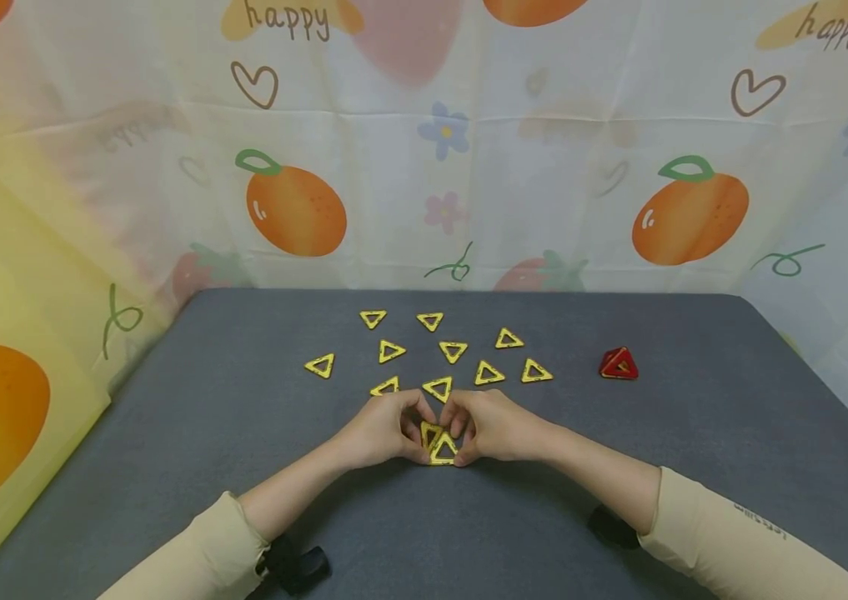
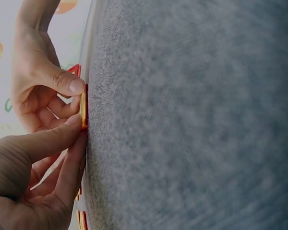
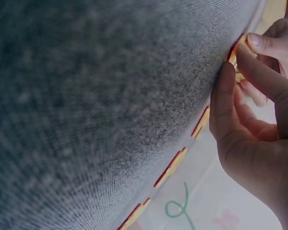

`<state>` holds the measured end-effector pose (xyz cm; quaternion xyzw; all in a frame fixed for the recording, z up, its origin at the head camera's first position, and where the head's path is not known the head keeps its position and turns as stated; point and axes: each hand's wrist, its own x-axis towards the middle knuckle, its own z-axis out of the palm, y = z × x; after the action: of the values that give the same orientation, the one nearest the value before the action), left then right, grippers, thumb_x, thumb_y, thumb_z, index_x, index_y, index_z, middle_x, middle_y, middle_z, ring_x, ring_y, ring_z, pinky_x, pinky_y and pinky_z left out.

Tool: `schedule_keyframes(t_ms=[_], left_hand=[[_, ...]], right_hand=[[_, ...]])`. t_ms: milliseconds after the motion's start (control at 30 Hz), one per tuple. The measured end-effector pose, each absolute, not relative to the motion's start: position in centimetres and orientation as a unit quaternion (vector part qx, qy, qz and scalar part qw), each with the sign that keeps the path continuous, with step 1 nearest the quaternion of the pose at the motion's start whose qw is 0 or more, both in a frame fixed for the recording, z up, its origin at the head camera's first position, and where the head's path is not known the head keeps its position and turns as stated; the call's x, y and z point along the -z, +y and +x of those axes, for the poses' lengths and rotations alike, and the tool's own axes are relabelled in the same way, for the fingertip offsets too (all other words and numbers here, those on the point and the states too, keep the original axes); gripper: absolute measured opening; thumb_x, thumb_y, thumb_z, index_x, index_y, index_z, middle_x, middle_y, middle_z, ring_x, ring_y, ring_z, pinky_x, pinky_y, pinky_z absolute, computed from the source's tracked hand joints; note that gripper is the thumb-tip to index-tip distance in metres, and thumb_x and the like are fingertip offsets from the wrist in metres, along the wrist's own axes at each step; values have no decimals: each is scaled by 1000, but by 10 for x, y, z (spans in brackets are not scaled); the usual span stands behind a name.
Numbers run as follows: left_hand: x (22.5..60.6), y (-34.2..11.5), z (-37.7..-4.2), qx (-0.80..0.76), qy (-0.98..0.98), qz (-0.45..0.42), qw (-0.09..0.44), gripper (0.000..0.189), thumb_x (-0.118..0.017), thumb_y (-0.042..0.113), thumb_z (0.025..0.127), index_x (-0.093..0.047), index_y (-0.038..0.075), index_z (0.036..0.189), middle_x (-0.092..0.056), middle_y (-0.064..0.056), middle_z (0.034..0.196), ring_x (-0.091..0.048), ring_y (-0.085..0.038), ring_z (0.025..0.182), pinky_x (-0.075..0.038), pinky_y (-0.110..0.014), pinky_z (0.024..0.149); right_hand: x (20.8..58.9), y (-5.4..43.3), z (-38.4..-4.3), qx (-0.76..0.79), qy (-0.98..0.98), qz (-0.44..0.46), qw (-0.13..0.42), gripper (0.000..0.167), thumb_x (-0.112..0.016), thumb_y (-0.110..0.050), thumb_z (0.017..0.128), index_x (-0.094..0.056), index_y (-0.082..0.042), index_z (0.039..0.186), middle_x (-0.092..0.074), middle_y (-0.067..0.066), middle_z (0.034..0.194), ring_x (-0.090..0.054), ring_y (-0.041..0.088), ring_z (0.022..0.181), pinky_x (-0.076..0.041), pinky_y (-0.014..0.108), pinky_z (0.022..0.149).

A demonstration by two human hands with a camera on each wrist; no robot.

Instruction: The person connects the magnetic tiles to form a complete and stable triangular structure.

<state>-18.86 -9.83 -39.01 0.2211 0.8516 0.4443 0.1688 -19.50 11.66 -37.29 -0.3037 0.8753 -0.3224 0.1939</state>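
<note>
Two yellow triangular tiles with open centres meet between the hands, close over the front middle of the grey table: a front tile (image 1: 442,462) facing the head camera and another tile (image 1: 426,428) leaning just behind and left. My left hand (image 1: 384,427) pinches their left side with thumb and fingers. On the right, my right hand (image 1: 504,427) pinches the front tile's lower right corner by thumb, other fingers curled behind. Seen edge-on, the yellow piece (image 2: 84,106) has a red edge in the left wrist view. Fingers partly cover the tiles (image 3: 234,51) in the right wrist view.
Several flat yellow triangles lie beyond the hands, among them one tile (image 1: 438,398) right behind the fingertips and another (image 1: 320,375) farther left. A small red pyramid (image 1: 607,365) stands at right. A printed curtain (image 1: 393,208) hangs behind the table (image 1: 243,333).
</note>
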Motion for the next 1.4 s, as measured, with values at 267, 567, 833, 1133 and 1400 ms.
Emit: schedule_keyframes(t_ms=[267,567,833,1133,1400], left_hand=[[391,-100,-187,-451,843,238,172,40,-86,1,70,-63,5,103,-72,-11,78,-66,-7,65,-54,-22,62],[394,-98,-186,-439,849,249,156,39,-87,2,70,-65,8,102,-71,-8,80,-65,-5,66,-54,-21,61],[394,-98,-186,-436,851,250,154,38,-88,2,69,-64,6,98,-72,-10,78,-65,-6,66,-53,-21,61],[393,-98,-186,-434,850,258,150,38,-88,2,67,-65,7,97,-70,-9,84,-63,-6,66,-53,-20,62],[393,-98,-186,-430,850,266,149,39,-89,3,67,-65,8,97,-70,-9,89,-62,-5,67,-52,-20,63]], right_hand=[[373,116,-196,333,874,-294,195,44,-86,-6,73,-62,-5,109,-66,5,93,-61,6,72,-51,19,65],[372,117,-196,331,875,-296,193,42,-86,-7,73,-63,-7,107,-66,5,93,-60,5,72,-51,18,66],[372,119,-197,323,874,-308,192,40,-86,-10,74,-63,-8,106,-66,4,93,-60,5,74,-51,19,66],[360,135,-210,323,886,-290,161,36,-83,-13,78,-65,-8,110,-69,5,97,-64,8,76,-53,23,69],[345,166,-237,343,901,-239,117,38,-79,-14,84,-64,-4,117,-67,15,106,-68,16,87,-56,29,74]])
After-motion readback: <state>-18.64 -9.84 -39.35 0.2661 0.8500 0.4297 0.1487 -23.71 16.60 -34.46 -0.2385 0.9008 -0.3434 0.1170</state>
